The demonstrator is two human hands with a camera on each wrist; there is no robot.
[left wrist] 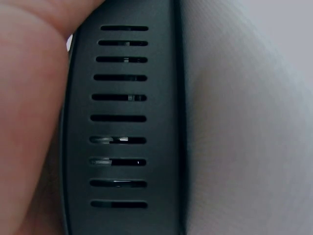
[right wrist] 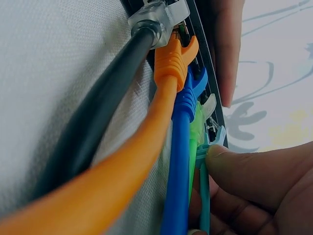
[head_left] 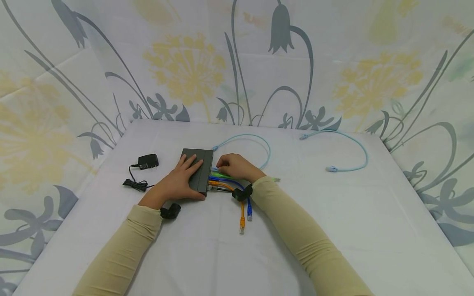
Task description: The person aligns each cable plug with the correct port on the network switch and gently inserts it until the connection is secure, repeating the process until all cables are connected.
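A dark grey network switch [head_left: 207,164] lies on the white table. My left hand [head_left: 177,181] rests on it with fingers spread over its top and thumb along the near edge; its slotted side [left wrist: 161,117] shows in the left wrist view. My right hand [head_left: 238,166] pinches the plug [right wrist: 204,152] of a light blue network cable [head_left: 267,144] at the port side. Beside it, a green cable [right wrist: 196,125], a blue cable [right wrist: 181,147], an orange cable [right wrist: 168,61] and a black cable [right wrist: 107,93] sit in ports. The light blue plug's depth in its port is unclear.
A black power adapter [head_left: 148,161] with a bundled cord [head_left: 137,185] lies left of the switch. Another light blue cable [head_left: 364,150] curves at the back right. Loose orange [head_left: 242,225] and blue [head_left: 249,211] plugs point toward the near side. A flower-patterned cloth stands behind.
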